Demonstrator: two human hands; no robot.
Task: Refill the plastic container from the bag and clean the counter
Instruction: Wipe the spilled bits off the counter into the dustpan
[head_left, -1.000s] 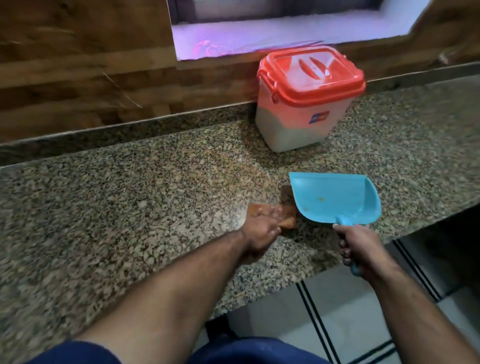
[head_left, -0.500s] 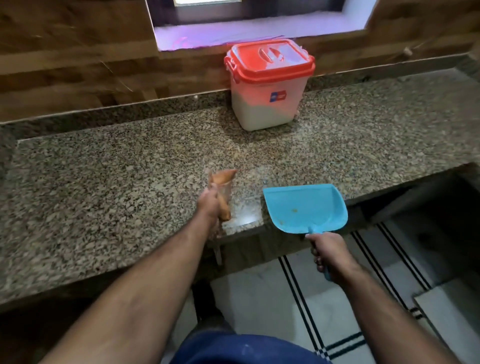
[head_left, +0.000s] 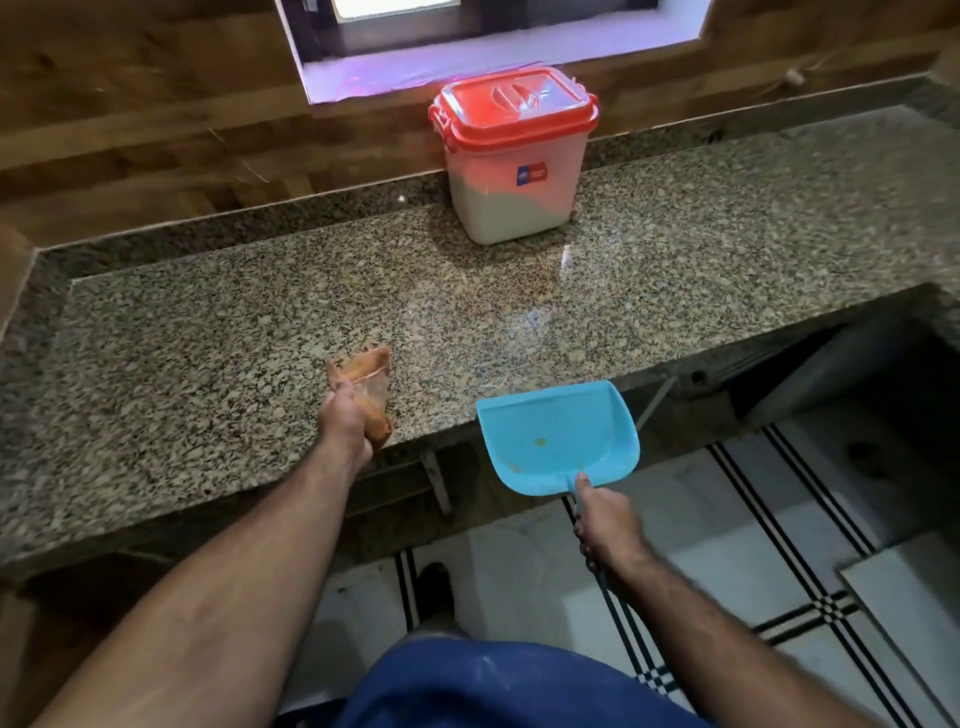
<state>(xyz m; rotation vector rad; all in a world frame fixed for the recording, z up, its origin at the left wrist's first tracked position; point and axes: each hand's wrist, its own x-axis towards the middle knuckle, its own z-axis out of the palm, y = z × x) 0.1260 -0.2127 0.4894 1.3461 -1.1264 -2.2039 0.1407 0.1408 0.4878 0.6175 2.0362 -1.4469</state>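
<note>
The plastic container (head_left: 511, 156) stands upright at the back of the granite counter (head_left: 208, 353), against the wooden wall and just under the window ledge. It is well apart from both hands, further back and between them. Its red lid (head_left: 514, 101) is closed on it, the body is translucent, and a pale filling reaches about half of its height. A small blue and red label is on the front side. The container is about as wide as it is tall, so it has no clear long axis; its label side faces toward the person.

Near the front edge of the counter, the left hand (head_left: 345, 423) is closed around an orange-brown cloth (head_left: 369, 389), which rests on the granite and sticks out forward from the fist. To the right, the right hand (head_left: 605, 525) is closed on the handle of a blue dustpan (head_left: 556, 436). The dustpan is held just at the counter's front edge, its open mouth toward the counter and its handle toward the person. A few small yellowish crumbs lie inside it. Below is a white tiled floor (head_left: 753, 545) with black stripes.
</note>
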